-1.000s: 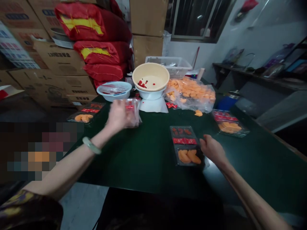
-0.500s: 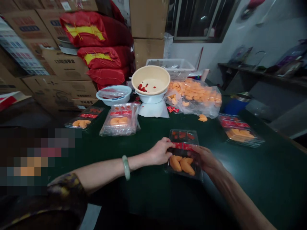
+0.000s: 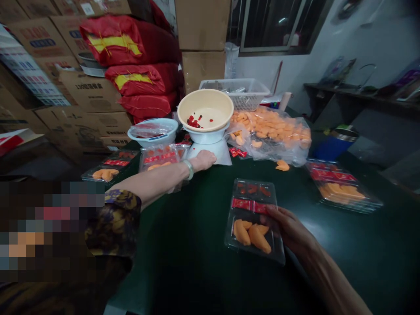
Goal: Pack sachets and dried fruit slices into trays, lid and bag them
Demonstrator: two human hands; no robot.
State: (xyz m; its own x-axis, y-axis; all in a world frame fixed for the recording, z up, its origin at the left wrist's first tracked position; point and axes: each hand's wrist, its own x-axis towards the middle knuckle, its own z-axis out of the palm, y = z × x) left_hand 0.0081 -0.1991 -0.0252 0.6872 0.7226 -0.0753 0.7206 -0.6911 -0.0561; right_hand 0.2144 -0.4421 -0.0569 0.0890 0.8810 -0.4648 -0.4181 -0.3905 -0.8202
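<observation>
My right hand [image 3: 288, 225] grips the right edge of a clear plastic tray [image 3: 231, 236]. Orange curved pieces [image 3: 251, 235] like fortune cookies fill its near compartment; red wrapped packets [image 3: 243, 204] cross the middle, and small reddish pieces [image 3: 252, 189] lie at the far end. My left hand [image 3: 204, 160], a jade-coloured bangle on its wrist, reaches across the table with curled fingers. It rests over the front of the white base [image 3: 225, 153] below the stacked bowls. Its fingertips are turned away, so whatever they hold is hidden.
A cream bowl [image 3: 206, 98] with red bits stands behind my left hand, beside a light-blue basin [image 3: 154, 139]. Further right lies a bag of orange pieces [image 3: 269, 127]. Packed trays stand at left [image 3: 105, 174] and right [image 3: 344, 188]. Another person's blurred figure is at far left.
My left hand has let go of the tray and moved away, up and left, to the white base. The right hand still holds the tray, now shifted slightly nearer.
</observation>
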